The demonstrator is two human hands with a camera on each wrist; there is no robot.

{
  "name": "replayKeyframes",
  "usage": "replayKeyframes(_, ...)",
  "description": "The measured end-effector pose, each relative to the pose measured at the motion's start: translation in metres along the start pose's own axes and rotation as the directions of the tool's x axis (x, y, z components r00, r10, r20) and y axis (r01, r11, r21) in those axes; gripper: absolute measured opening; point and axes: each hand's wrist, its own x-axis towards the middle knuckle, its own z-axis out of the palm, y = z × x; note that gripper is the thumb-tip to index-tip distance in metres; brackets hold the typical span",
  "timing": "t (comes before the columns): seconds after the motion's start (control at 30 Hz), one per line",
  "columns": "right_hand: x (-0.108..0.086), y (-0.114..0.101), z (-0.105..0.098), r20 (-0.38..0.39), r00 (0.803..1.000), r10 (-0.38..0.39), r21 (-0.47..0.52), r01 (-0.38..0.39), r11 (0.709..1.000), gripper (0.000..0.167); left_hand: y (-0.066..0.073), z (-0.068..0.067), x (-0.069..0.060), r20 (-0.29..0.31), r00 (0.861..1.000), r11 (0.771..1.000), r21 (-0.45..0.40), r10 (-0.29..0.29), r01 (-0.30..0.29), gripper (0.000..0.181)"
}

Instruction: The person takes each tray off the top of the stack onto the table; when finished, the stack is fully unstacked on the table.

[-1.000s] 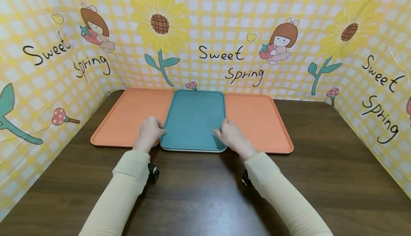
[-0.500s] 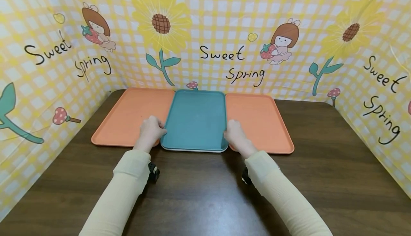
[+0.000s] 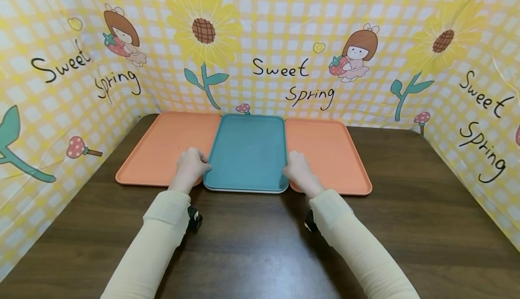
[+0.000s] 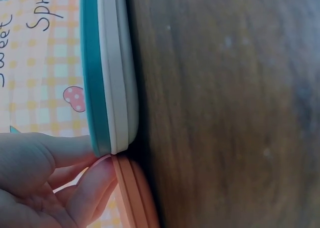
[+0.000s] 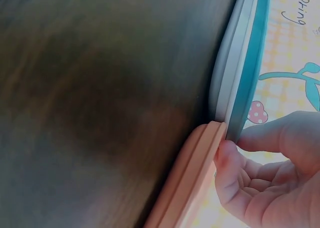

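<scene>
A teal tray (image 3: 248,154) lies flat between two orange trays. Beneath it, the wrist views show a white tray (image 4: 114,87) stacked under the teal rim. My left hand (image 3: 190,165) pinches the teal tray's left edge, its fingertips beside the left orange tray (image 3: 162,150). At the opposite edge, my right hand (image 3: 299,170) pinches the teal rim between thumb and fingers, over the border of the right orange tray (image 3: 329,159). In the right wrist view the fingertips sit where the teal and orange rims meet. The undersides of the trays are hidden.
The trays sit at the back of a dark wooden table (image 3: 243,245). A yellow checked cloth (image 3: 276,28) with printed flowers stands behind and along both sides. Each wrist carries a small black camera.
My right hand has moved slightly right, from over the teal tray to its right edge, and pinched it. The left hand has stayed at the left edge.
</scene>
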Motion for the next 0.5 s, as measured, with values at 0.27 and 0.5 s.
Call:
replayKeyframes(0.27,-0.0016,0.0017,-0.001,-0.011,0.999,0.05,0.034,-0.05,0.998,0.043,0.0016,0.0031,-0.003,0.036,0.999,1.0,-0.007,0.008,-0.008,0.033)
replayKeyframes(0.5,0.0002,-0.0005,-0.0088,-0.017,0.997,0.069,0.138,-0.066,0.988,0.045,0.0006,-0.0015,-0.0015,0.068,0.998,1.0,-0.024,-0.007,0.009,0.019)
